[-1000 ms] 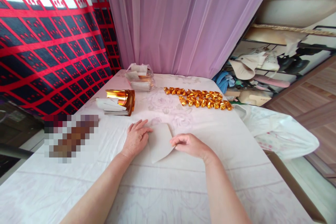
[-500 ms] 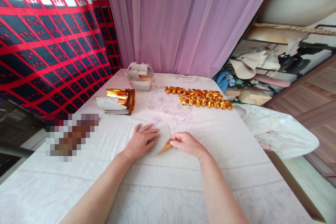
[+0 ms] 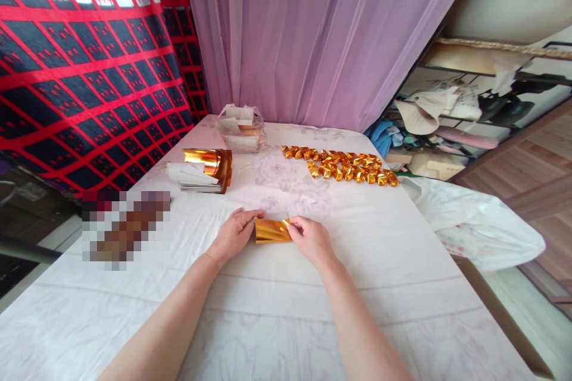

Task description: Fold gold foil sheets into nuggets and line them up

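A sheet of gold foil paper [image 3: 271,232] lies on the table before me, its near part turned up so that a shiny gold band faces me. A strip of its pale side shows behind the band. My left hand [image 3: 236,231] pinches the sheet's left end, fingers closed. At the right end my right hand [image 3: 311,238] grips the sheet between thumb and fingers. Farther off to the right sit rows of folded gold foil pieces [image 3: 339,174]. A stack of gold foil paper [image 3: 208,171], pale sides partly showing, stands at the left.
Behind the stack is a clear plastic bag [image 3: 241,128] with more paper. A blurred-out patch [image 3: 127,229] covers something at the table's left edge. White plastic [image 3: 487,220] hangs beyond the right edge, near a shelf [image 3: 465,113] with a cap and shoes. A purple curtain [image 3: 313,36] closes the back.
The sheet's near edge, earlier lifted only at its right corner, is now turned up across its width. My left hand has gone from lying flat on it to pinching its left end.
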`<state>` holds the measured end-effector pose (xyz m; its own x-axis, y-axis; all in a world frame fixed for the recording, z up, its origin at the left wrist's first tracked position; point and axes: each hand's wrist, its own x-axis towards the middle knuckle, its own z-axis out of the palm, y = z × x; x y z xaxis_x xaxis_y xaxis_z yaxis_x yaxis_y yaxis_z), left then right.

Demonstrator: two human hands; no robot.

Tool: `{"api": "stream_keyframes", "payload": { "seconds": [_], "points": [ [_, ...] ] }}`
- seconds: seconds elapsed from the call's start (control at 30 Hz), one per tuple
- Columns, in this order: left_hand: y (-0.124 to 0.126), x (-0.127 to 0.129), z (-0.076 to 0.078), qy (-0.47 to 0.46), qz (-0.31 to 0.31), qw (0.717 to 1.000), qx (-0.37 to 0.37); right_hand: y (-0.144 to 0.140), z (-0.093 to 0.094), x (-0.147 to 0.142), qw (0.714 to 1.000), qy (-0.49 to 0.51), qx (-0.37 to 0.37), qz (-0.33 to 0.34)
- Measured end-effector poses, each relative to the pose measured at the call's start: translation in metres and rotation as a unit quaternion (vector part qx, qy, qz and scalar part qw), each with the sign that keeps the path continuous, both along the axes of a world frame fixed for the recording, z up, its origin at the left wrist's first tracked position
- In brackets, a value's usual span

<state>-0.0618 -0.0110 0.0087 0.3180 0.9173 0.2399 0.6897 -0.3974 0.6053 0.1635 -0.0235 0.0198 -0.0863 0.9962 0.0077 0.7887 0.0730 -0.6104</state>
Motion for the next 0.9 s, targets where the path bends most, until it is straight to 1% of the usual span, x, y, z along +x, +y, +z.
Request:
{"api": "stream_keyframes", "payload": {
  "seconds": [0.07, 0.13, 0.2, 0.27, 0.3, 0.4, 0.5, 0.63, 0.9],
  "points": [
    [-0.002, 0.0, 0.005, -0.015, 0.034, 0.999, 0.024, -0.001, -0.001, -0.002, 1.0, -0.012, 0.007, -0.007],
    [-0.008, 0.004, 0.014, -0.022, 0.048, 0.997, 0.05, -0.001, -0.001, -0.003, 1.0, -0.023, 0.012, -0.014],
    [-0.017, 0.014, 0.024, -0.012, 0.015, 0.997, 0.071, -0.001, -0.001, -0.004, 0.999, -0.033, 0.015, -0.018],
    [-0.028, 0.027, 0.03, 0.066, -0.056, 0.992, 0.096, 0.0, -0.002, -0.004, 0.999, -0.037, 0.018, -0.02],
    [-0.032, 0.034, 0.031, 0.103, -0.071, 0.987, 0.098, 0.001, -0.003, -0.004, 0.999, -0.036, 0.019, -0.021],
    [-0.04, 0.046, 0.028, 0.174, -0.065, 0.979, 0.087, 0.003, -0.006, -0.003, 0.999, -0.027, 0.02, -0.026],
    [-0.04, 0.047, 0.02, 0.204, -0.055, 0.974, 0.078, 0.005, -0.009, 0.001, 0.999, -0.01, 0.025, -0.033],
    [-0.037, 0.043, 0.013, 0.204, -0.046, 0.974, 0.087, 0.007, -0.012, 0.004, 0.998, 0.007, 0.041, -0.037],
    [-0.038, 0.043, 0.008, 0.201, -0.036, 0.975, 0.084, 0.006, -0.015, 0.004, 0.998, 0.011, 0.063, -0.029]
  ]
}}
